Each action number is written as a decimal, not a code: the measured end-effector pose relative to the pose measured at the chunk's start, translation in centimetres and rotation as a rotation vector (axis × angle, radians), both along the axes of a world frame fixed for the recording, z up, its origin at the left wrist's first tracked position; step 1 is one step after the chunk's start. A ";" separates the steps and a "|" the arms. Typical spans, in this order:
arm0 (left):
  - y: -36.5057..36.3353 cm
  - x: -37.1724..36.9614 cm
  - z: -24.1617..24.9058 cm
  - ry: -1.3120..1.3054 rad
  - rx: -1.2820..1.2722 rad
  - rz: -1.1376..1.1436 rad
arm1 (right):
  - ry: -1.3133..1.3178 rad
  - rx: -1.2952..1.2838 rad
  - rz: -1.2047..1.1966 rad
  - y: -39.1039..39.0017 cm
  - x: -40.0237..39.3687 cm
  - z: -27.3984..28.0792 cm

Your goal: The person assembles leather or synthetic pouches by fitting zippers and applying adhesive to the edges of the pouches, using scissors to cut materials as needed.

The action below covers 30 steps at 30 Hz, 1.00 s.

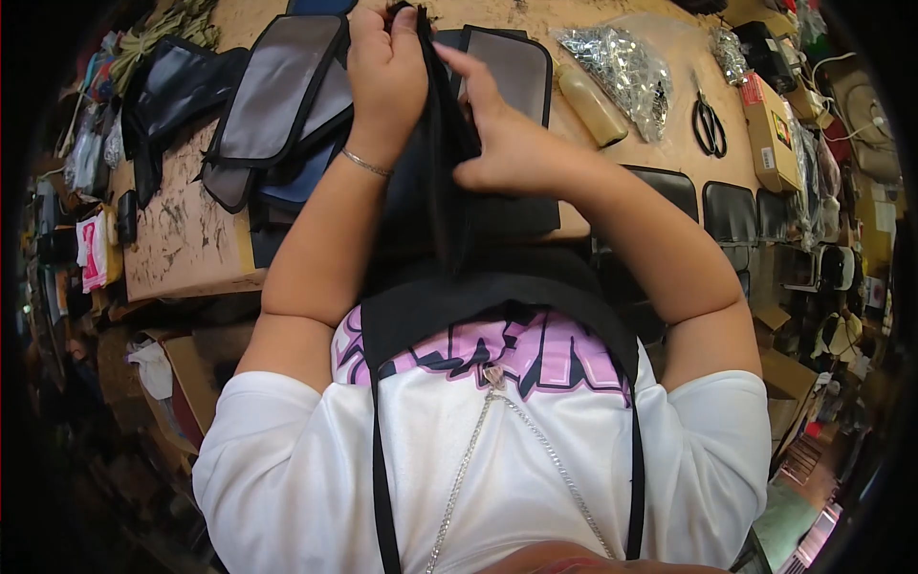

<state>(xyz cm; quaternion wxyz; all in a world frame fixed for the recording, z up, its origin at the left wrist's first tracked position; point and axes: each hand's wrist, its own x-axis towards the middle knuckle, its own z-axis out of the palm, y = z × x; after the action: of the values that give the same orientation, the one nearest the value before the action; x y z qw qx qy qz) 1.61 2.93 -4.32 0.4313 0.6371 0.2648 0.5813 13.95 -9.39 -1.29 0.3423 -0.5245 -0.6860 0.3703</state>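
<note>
A folded piece of black fabric (442, 134) stands on edge in front of me, its lower end hanging near my apron. Near its top, my left hand (387, 77) is closed on it, with the thumb pressed along the upper edge. My right hand (507, 139) is at the fabric's right side, index finger stretched toward the top and thumb lower down; its other fingers are partly hidden by the fabric. Grey mesh panels with black edging (279, 91) lie left of my left hand. Behind my right hand is another grey panel (516, 77).
To the right on the wooden table (186, 244) are a translucent bottle (590, 103), a plastic bag of metal pieces (622, 72), black-handled scissors (709, 126) and a cardboard box (768, 134). A dark folded piece (177, 91) lies left. Black chairs (732, 212) stand near the table's front edge.
</note>
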 end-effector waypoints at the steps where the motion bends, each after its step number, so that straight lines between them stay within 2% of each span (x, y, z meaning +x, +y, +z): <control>1: -0.1 0.1 0.4 -0.035 -0.022 -0.033 | 0.016 0.044 0.007 -0.2 0.0 -1.5; 3: 0.0 0.1 0.5 -0.103 -0.076 -0.093 | -0.001 0.095 0.035 -1.2 0.5 -2.6; 4: 0.2 -0.2 0.4 -0.136 -0.109 -0.118 | -0.033 0.101 0.058 -2.8 0.1 -1.2; 6: 0.5 -0.9 -0.1 -0.173 -0.197 -0.192 | 0.028 -0.039 0.081 -3.7 0.9 1.3; 8: 0.3 -1.4 -0.5 -0.180 -0.306 -0.303 | 0.215 -0.326 0.070 -4.2 2.4 3.2; 10: 0.1 -1.6 -0.6 -0.239 -0.350 -0.380 | 0.813 -0.427 -0.156 -2.5 4.2 1.7; 12: 0.6 -2.0 -1.3 -0.302 -0.379 -0.412 | 0.314 -0.297 -0.202 -0.7 6.5 -1.1; 13: 0.1 -2.1 -0.8 -0.179 -0.291 -0.392 | 0.170 -0.200 -0.191 -0.5 6.6 -2.6; 18: -1.7 -1.5 -0.7 -0.114 -0.168 -0.181 | -0.502 0.404 -0.131 -0.2 6.4 -5.4; 24: -1.9 -1.4 -0.9 -0.082 -0.061 -0.109 | -0.285 0.171 -0.349 -0.1 7.7 -4.7; 26: -1.4 -1.4 -1.2 -0.055 -0.003 -0.067 | -0.359 0.178 -0.315 -0.1 6.9 -4.4; 29: -2.4 -1.2 -0.1 0.028 0.158 0.162 | -0.515 0.207 -0.232 -0.1 4.9 -4.3; 30: -2.4 -1.1 0.3 0.048 0.282 0.192 | -0.574 0.220 -0.197 0.0 4.4 -4.4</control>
<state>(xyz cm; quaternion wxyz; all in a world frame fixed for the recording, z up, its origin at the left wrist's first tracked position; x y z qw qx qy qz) 0.51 0.57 -4.03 0.2735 0.6770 0.2505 0.6357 18.33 -9.42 -5.72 0.2236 -0.6312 -0.7365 0.0958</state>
